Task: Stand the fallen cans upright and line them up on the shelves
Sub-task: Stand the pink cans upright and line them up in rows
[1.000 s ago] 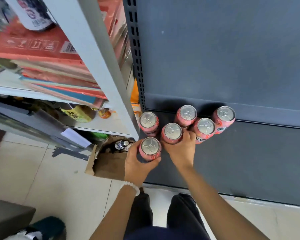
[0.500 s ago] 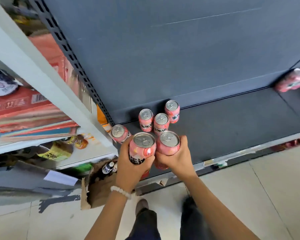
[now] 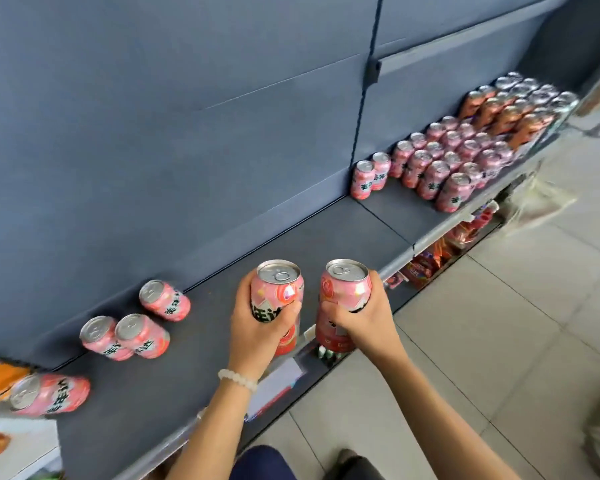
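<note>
A person's left hand [image 3: 257, 323] and right hand [image 3: 364, 317] each grip 1 upright pink can above the shelf [image 3: 326, 237]; the lined-up cans [image 3: 447, 161] stand rightward, nearer the right hand.

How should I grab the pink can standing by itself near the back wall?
Wrap your fingers round the middle of the lone pink can, coming from the front. It stands upright, its round side is bare there, and the back wall blocks the far side.

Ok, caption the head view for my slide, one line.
Left hand and right hand each hold a pink can over the dark shelf, four cans left, rows right.
</note>
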